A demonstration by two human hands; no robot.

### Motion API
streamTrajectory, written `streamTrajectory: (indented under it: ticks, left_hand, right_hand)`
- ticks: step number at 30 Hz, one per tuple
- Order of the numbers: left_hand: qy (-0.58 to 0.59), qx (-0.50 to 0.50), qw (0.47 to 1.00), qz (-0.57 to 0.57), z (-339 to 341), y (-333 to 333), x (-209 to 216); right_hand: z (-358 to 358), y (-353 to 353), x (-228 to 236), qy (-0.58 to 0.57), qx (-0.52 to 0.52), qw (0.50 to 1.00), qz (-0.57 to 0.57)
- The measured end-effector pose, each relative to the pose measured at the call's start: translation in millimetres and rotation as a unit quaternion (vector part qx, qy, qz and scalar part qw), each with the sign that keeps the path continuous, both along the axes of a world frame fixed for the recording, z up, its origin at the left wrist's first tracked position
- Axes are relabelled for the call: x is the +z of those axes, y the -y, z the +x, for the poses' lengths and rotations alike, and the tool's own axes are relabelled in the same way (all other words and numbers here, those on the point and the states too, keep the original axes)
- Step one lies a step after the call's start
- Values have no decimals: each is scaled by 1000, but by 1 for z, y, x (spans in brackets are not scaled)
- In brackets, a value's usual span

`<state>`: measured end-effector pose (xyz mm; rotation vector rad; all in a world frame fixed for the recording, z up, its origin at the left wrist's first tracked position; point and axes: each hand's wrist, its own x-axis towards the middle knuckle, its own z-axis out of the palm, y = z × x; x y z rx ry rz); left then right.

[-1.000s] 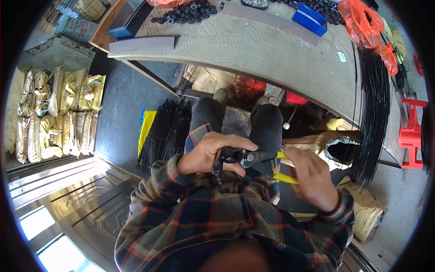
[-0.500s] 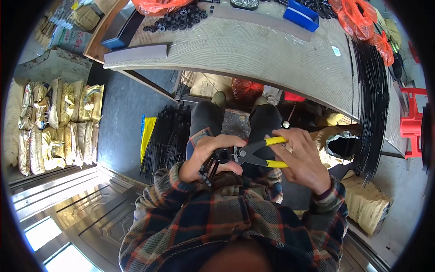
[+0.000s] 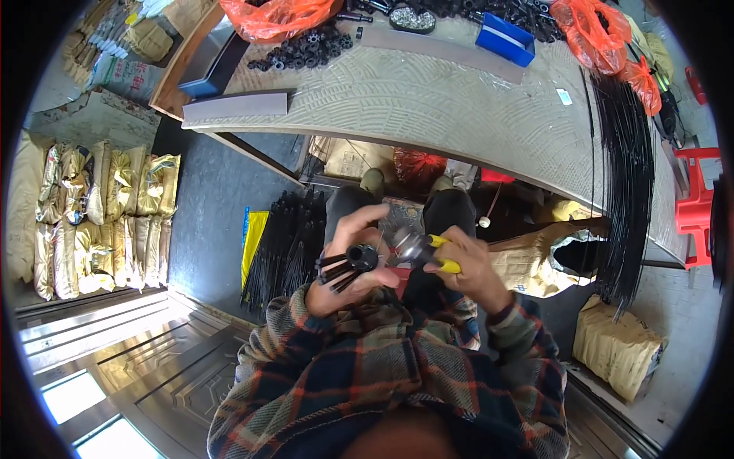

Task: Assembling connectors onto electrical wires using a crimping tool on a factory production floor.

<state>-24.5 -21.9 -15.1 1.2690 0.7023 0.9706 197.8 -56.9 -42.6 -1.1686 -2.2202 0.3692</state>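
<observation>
My left hand (image 3: 327, 300) is curled around a black hollow round fitting (image 3: 367, 265) with several thin black rods (image 3: 334, 271) fanning out from it toward my wrist. Its thumb and index finger stand apart on the side facing the tool. In my right hand (image 3: 475, 266) is a pair of pliers with yellow handles (image 3: 449, 266). Their metal head (image 3: 413, 246) is blurred by motion and points at the fitting; whether it touches my left fingers I cannot tell. Both hands are above my lap.
A workbench (image 3: 428, 92) spans the far side, bearing black round parts (image 3: 306, 52), a blue tray (image 3: 505, 40) and red plastic bags (image 3: 589, 34). Long black rods (image 3: 627, 153) hang over its right end. More rods (image 3: 287, 237) lie left of my legs; wrapped bundles (image 3: 107, 214) are stacked farther left.
The pliers have drawn in closer to my body's middle and turned, with my right hand shifting left. My left index finger has lifted off, and the round fitting has tilted and shifted slightly left.
</observation>
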Motion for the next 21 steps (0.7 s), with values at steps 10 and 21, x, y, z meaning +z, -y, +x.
streamTrajectory:
  ticks: [10,21]
  left_hand:
    - [-56,27,996,63,-29,-19,3]
    - [-74,-7,996,41,-40,-15,3]
  right_hand:
    - [-29,-32,38,-10,-62,990,124]
    - [-69,-19,11,-340,-110,925,-131]
